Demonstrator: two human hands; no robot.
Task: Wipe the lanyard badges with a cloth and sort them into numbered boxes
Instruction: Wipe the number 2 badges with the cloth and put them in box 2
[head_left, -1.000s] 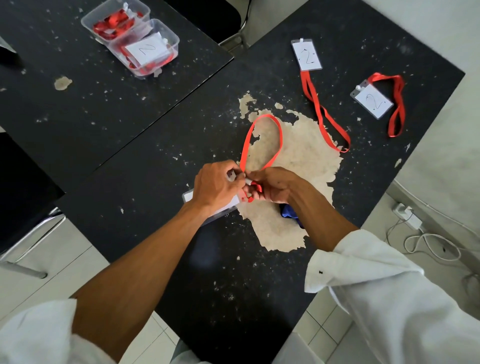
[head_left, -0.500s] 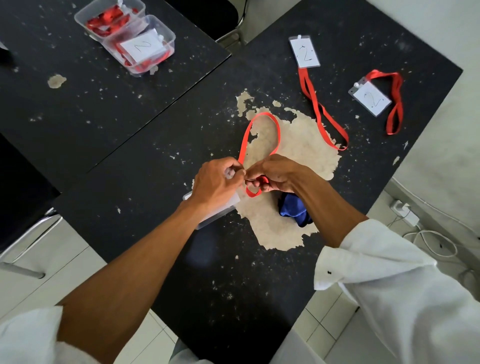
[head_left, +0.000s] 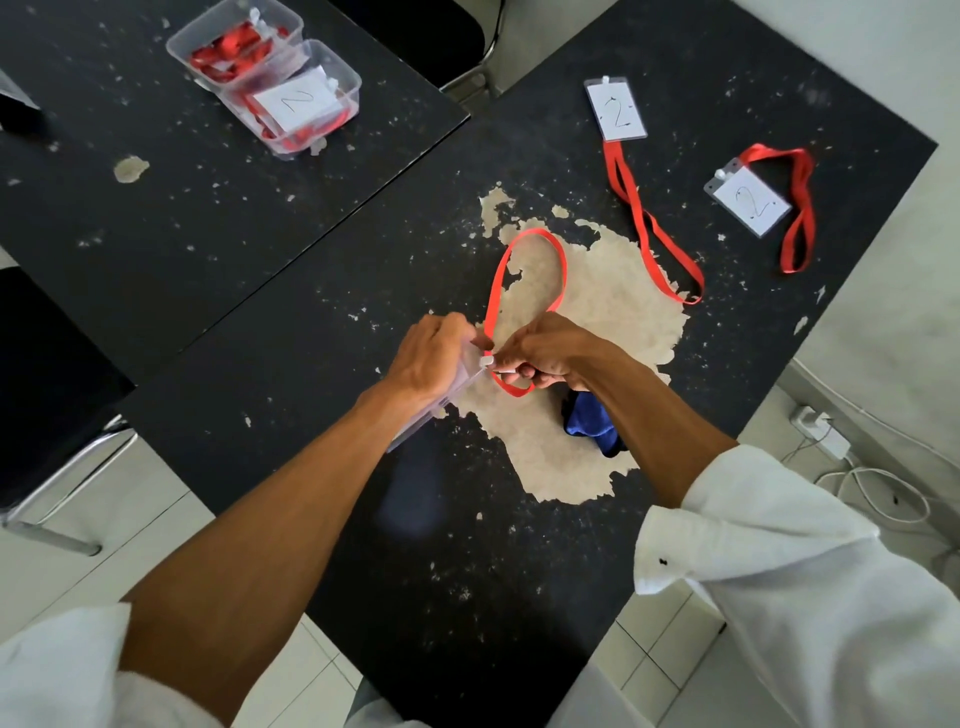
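Though mostly hidden, gripped in curled left hand (head_left: 434, 358): clear flat badge (head_left: 411, 434). Pinched by right hand (head_left: 550, 353): thin red ribbon (head_left: 535, 232).

Hands: I count two, left hand (head_left: 434, 358) and right hand (head_left: 545, 356).
Loose badges: three, held badge (head_left: 457, 382), middle badge (head_left: 616, 110), right badge (head_left: 751, 200).
Loose lanyards: three, looped lanyard (head_left: 535, 232), middle lanyard (head_left: 644, 228), right lanyard (head_left: 802, 208).
Boxes: two, far box (head_left: 179, 54), near box (head_left: 291, 148).
Cloth: one, blue cloth (head_left: 589, 421).
Benches: two, left bench (head_left: 208, 234), right bench (head_left: 467, 571).
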